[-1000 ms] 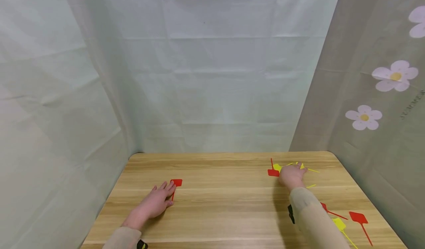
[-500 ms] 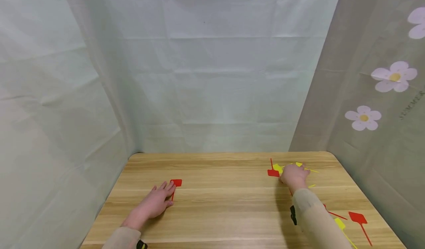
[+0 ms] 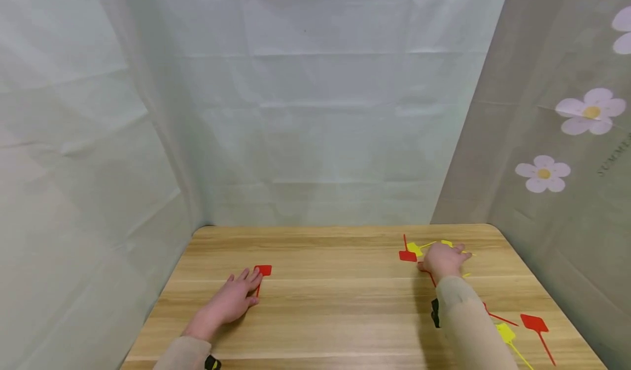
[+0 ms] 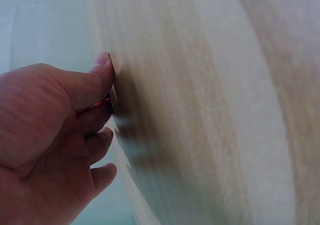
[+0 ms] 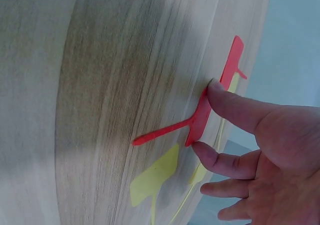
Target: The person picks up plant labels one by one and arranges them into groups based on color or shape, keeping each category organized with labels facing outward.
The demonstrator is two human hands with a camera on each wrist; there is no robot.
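Observation:
My left hand (image 3: 233, 297) rests on the left side of the table with its fingers extended, touching a red plant label (image 3: 264, 270) that lies flat. In the left wrist view that hand's (image 4: 75, 105) thumb and fingertips meet the table, and little of the label shows. On the far right my right hand (image 3: 442, 260) pinches another red plant label (image 5: 200, 117) between thumb and index finger, at opposite ends of its head. Its stem points towards the near side. Beyond that hand lie a further red label (image 3: 407, 256) and a yellow label (image 3: 415, 249).
Another yellow label (image 3: 446, 243) lies behind my right hand, partly hidden. Near the right forearm are a yellow label (image 3: 505, 333), a red label (image 3: 534, 322) and a partly covered red one (image 3: 502, 318). Cloth walls (image 3: 315, 140) enclose the wooden table (image 3: 335, 315).
My right hand has shifted slightly to the right, and the red label at its thumb has come into sight with its stem. My left hand has stayed in place.

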